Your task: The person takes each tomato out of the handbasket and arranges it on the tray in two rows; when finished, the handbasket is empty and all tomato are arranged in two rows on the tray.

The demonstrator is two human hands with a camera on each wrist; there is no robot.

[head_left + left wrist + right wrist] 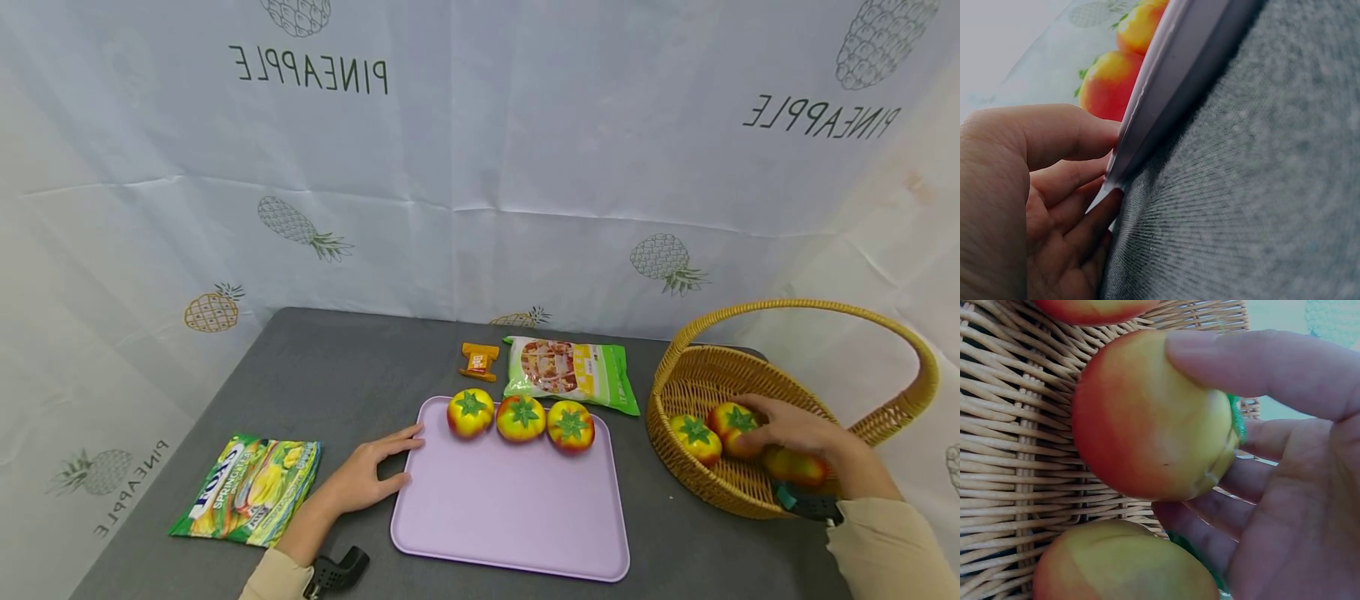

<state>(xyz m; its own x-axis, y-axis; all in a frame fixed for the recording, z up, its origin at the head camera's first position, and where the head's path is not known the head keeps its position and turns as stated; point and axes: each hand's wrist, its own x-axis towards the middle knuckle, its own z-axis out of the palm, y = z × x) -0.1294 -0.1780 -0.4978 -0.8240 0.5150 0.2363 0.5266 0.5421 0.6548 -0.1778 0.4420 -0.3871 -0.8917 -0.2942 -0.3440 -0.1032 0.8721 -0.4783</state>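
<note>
In the head view, my right hand (798, 429) reaches into the wicker basket (675, 462) and grips a yellow-red tomato (731, 421) with a green star-shaped top. The right wrist view shows the thumb on that tomato (1147, 419) and the fingers round its far side. Beside it in the basket lie a second tomato (696, 440) and a third (795, 467), partly shadowed under the hand. My left hand (367, 475) touches the left rim of the lilac tray (510, 517), fingers extended. Three tomatoes (521, 418) stand in a row along the tray's far edge.
Behind the tray lie a green-and-white food packet (570, 371) and a small orange wrapped snack (479, 362). A green and yellow Fox's bag (251, 492) is left of my left forearm. The basket's tall handle (795, 307) arches above the right hand.
</note>
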